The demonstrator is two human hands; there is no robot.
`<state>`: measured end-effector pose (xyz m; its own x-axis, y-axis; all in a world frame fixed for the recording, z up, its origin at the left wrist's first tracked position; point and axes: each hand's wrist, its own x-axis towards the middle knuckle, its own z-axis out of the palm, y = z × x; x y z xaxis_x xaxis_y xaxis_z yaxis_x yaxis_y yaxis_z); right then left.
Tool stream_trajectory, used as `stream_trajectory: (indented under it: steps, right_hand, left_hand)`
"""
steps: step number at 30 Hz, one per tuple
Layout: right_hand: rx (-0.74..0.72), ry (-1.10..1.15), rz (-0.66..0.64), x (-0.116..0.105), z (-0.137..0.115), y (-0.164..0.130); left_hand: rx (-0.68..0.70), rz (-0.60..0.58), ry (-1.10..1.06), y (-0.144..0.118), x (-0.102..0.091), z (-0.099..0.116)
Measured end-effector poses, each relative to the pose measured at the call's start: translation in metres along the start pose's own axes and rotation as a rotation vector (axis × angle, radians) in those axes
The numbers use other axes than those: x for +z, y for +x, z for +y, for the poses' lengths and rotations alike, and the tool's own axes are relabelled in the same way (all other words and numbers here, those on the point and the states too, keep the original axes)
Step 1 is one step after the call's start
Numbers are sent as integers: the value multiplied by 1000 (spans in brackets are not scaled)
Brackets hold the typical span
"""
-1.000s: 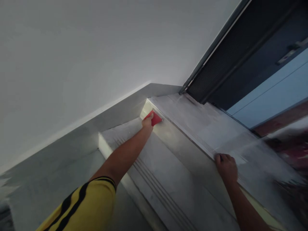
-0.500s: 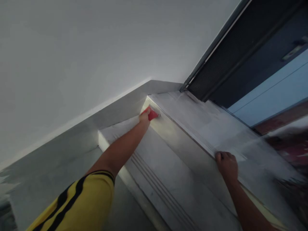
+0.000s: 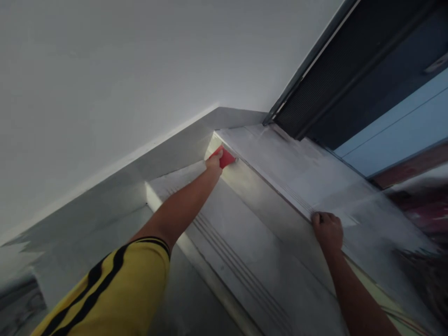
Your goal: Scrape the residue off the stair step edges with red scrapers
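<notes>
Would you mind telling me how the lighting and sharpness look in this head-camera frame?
Head view: dim and grey overall; a bright patch on the riser beside the red scraper in the left hand; right hand fairly sharp; far right edge smeared with blur.

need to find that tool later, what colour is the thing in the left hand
Red. The small flat tool in the left hand shows best in the head view, pressed against the pale stair riser.

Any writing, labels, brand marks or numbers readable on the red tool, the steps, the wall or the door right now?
None can be read.
Red scraper in the left hand: no visible marking.
Stair steps under the right hand, and the white wall: bare.
Dark door frame: no lettering visible.
Blurred red patch at the right edge: too smeared to tell.
</notes>
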<state>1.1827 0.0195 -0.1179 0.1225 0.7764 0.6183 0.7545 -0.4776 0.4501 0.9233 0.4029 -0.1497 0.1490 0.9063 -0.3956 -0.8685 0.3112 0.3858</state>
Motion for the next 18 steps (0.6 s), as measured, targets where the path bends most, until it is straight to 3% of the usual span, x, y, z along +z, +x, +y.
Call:
stream_trajectory:
  steps: [3,7,13,18]
  right_hand:
    - [-13,19,0,-2,1,1]
    - [13,37,22,0,4,1]
    - [6,41,19,2,6,2]
    - [44,26,57,8,5,0]
  left_hand:
    - [1,49,18,-1,-1,-4]
    - [36,16,23,0,-3,-5]
    - [40,59,51,-11,-17,-31]
    - [76,74,67,-6,-13,-33]
